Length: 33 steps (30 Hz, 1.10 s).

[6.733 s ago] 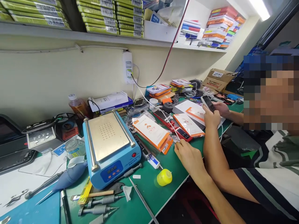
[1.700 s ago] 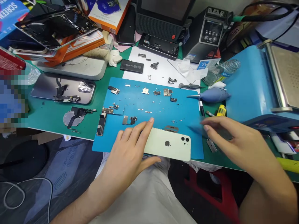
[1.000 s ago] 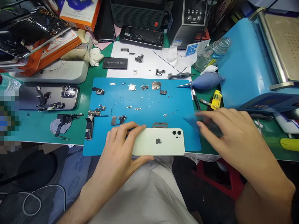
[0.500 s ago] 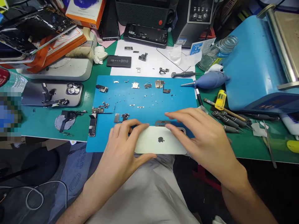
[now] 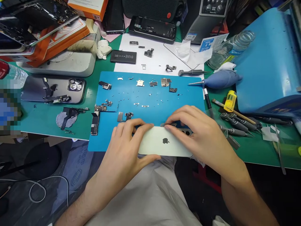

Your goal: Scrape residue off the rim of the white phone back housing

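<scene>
A pale white-green phone housing (image 5: 152, 142) lies back side up at the near edge of the blue mat (image 5: 145, 94), a dark apple logo on it and camera lenses at its right end. My left hand (image 5: 125, 142) grips its left part, fingers at the far edge and thumb along the near edge. At the far edge, my right hand (image 5: 199, 135) pinches a thin grey metal blade between thumb and fingertips; the fingers hide most of it. Whether the blade sits in the seam I cannot tell.
Tiny screws and phone parts cover the mat, with a logic board (image 5: 95, 122) at left. Beyond it are a battery (image 5: 123, 56) and an air blower (image 5: 218, 81). Screwdrivers (image 5: 237, 121) lie at right beside a blue machine (image 5: 265, 62). Another phone (image 5: 56, 88) lies left.
My right hand's fingers have closed on the metal blade, which lay more exposed along the housing's far edge before. My left hand keeps its grip. The whole view has shifted slightly.
</scene>
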### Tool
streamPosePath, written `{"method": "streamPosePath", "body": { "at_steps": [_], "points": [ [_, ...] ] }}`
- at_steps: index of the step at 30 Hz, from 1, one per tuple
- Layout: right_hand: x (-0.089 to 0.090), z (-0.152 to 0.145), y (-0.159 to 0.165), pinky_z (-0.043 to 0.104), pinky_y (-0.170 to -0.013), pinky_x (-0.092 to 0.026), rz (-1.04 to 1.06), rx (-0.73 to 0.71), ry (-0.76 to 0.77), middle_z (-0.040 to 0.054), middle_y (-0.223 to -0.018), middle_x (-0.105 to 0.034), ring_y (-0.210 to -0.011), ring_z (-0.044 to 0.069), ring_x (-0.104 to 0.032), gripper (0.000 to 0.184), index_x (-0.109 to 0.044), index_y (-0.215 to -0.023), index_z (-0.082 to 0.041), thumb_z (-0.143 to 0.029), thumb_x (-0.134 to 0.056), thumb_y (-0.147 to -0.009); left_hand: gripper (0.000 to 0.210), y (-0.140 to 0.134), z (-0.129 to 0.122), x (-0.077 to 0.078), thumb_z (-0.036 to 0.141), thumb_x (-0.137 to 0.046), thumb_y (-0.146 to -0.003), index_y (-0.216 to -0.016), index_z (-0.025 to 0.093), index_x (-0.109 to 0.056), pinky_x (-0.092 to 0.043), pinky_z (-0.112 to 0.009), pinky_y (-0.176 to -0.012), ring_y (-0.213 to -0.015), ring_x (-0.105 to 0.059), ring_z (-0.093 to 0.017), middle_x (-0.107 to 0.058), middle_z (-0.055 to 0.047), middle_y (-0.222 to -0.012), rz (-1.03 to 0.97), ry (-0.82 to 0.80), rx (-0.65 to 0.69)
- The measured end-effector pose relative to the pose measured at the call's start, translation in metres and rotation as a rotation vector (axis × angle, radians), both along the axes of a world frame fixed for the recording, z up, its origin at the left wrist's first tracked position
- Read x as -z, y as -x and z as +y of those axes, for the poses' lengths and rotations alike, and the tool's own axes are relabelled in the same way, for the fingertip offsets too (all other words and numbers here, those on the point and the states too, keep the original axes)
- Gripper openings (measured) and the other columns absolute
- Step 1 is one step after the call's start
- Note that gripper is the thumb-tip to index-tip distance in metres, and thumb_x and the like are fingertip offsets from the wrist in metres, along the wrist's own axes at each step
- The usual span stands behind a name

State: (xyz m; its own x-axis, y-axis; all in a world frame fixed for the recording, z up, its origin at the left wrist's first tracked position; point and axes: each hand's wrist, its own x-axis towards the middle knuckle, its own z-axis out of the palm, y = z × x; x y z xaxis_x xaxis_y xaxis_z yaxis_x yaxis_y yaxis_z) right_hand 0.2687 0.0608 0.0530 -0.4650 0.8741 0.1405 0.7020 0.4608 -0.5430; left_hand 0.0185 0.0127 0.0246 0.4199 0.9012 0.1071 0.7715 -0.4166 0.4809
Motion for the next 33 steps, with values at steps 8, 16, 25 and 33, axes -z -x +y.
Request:
{"method": "streamPosePath", "body": {
  "at_steps": [8,16,25,33],
  "points": [
    [-0.003,0.006,-0.003,0.029,-0.081,-0.048,0.024,-0.008,0.113,-0.0035,-0.109,-0.074,-0.094,0.012,-0.065,0.007,-0.077,-0.114,-0.023,-0.025,-0.07,-0.114,0.085,0.0,-0.001,-0.001,0.051,-0.098,-0.088,-0.154,0.02,-0.054,-0.049,-0.05,-0.101,-0.122,-0.054,-0.033,-0.059,-0.013,-0.143,-0.004,-0.01,-0.01],
    [-0.002,0.008,-0.001,0.033,-0.083,-0.047,-0.067,-0.079,0.069,0.0005,-0.107,-0.07,-0.099,0.016,-0.063,0.017,-0.072,-0.11,-0.019,-0.028,-0.061,-0.118,0.086,-0.001,-0.001,-0.001,0.054,-0.098,-0.088,-0.155,0.02,-0.055,-0.048,-0.049,-0.103,-0.122,-0.054,-0.033,-0.059,-0.013,-0.143,-0.001,0.002,-0.022],
    [-0.004,-0.004,-0.002,0.035,-0.087,-0.048,-0.087,0.014,-0.031,0.0009,-0.11,-0.073,-0.102,0.016,-0.067,0.009,-0.071,-0.114,-0.019,-0.023,-0.063,-0.117,0.08,-0.001,0.002,-0.004,0.053,-0.093,-0.093,-0.155,0.018,-0.055,-0.045,-0.045,-0.103,-0.124,-0.052,-0.031,-0.058,-0.012,-0.143,-0.001,0.002,0.006],
    [-0.002,0.004,-0.004,0.037,-0.08,-0.046,-0.184,-0.082,-0.038,0.001,-0.106,-0.071,-0.096,0.017,-0.067,0.018,-0.071,-0.111,-0.019,-0.026,-0.057,-0.119,0.08,0.001,0.001,-0.005,0.055,-0.092,-0.094,-0.155,0.019,-0.055,-0.046,-0.045,-0.104,-0.124,-0.052,-0.031,-0.059,-0.013,-0.144,-0.004,0.014,-0.002]
  ]
}}
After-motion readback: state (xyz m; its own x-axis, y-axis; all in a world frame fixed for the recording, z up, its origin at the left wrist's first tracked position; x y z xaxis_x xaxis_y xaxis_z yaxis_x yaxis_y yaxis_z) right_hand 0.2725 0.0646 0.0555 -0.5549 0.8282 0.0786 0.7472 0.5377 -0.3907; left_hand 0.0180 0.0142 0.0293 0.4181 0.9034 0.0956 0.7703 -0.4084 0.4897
